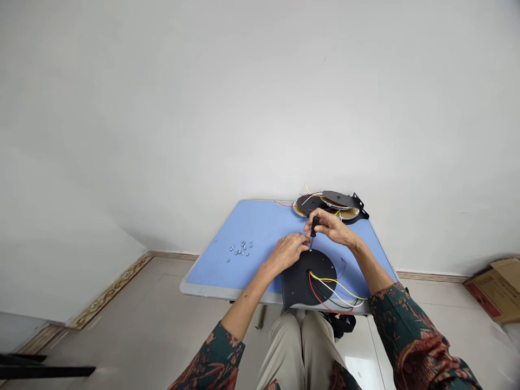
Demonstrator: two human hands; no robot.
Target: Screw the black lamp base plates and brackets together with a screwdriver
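My right hand (332, 227) is shut on a black-handled screwdriver (314, 225), holding it upright with the tip pointing down, just above a round black metal plate (303, 279). My left hand (286, 253) reaches in from the left, its fingertips pinching close to the screwdriver's shaft. Whatever lies between them is too small to tell. Red, yellow, white and black wires (333, 290) run from a hole in the plate toward the table's front edge. A small scatter of metal screws or nuts (240, 250) lies left of my left hand on the blue table top (227, 265).
At the table's far edge sits a stack of round plates with wires and a black bracket (339, 199). A cardboard box (495, 290) stands on the tiled floor at the right. A dark object (341, 325) sits under the table, beside my knees.
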